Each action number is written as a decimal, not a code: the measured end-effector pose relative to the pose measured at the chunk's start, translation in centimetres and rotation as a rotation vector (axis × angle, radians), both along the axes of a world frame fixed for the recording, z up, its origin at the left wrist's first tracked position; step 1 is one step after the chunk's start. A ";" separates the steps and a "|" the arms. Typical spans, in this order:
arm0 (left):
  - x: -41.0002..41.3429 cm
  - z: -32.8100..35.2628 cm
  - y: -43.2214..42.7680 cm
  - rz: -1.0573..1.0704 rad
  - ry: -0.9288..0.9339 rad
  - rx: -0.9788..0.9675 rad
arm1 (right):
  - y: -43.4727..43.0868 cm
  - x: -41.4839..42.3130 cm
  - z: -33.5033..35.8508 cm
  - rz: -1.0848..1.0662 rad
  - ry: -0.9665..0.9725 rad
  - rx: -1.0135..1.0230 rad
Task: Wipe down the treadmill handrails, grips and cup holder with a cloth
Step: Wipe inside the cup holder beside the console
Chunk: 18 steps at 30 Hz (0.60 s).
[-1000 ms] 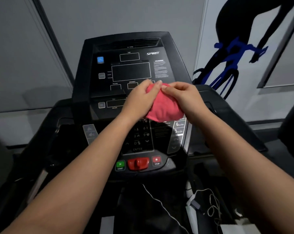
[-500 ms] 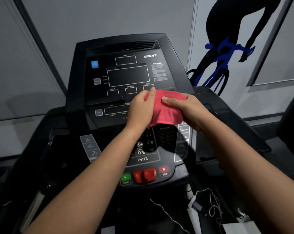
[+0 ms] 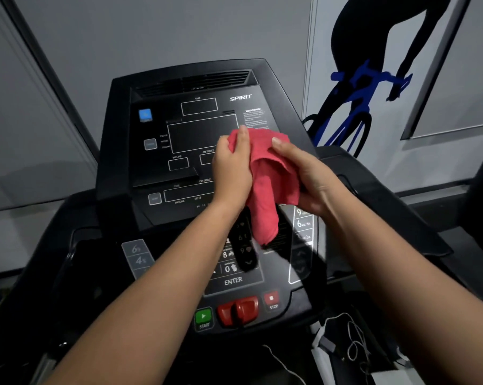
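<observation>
dim room, slight motion blur, wide-angle distortion

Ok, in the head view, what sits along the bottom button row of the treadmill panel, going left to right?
Green START button → red safety knob → red STOP button → tangle of white cables, lower and off to the right.

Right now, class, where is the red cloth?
In the head view the red cloth is mid-frame, gripped between the left hand and right hand in front of the treadmill console, its loose end hanging above the keypad.
</observation>
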<state>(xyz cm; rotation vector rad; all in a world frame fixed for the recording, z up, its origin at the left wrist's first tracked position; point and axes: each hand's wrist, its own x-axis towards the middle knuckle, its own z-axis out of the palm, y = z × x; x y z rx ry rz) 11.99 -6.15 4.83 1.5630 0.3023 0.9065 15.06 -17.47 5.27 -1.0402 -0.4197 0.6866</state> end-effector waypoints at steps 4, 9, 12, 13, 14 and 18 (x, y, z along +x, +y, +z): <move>2.2 0.2 -1.8 -0.036 0.020 -0.093 | -0.8 0.8 -0.2 -0.108 -0.065 -0.210; 4.8 -0.5 -3.9 -0.083 0.171 0.023 | -5.3 4.3 0.2 -0.243 0.010 -0.080; 6.5 -1.4 -4.7 -0.006 0.179 0.028 | -8.9 7.3 0.4 -0.420 0.021 -0.048; 7.1 -1.7 -4.9 0.021 0.178 0.030 | -10.0 8.4 0.2 -0.467 0.032 -0.052; 7.6 -1.9 -5.2 0.042 0.177 0.028 | -11.0 9.6 0.0 -0.506 0.036 -0.064; 8.7 -2.6 -6.7 0.086 0.218 0.043 | -13.2 12.8 -1.7 -0.599 -0.063 -0.155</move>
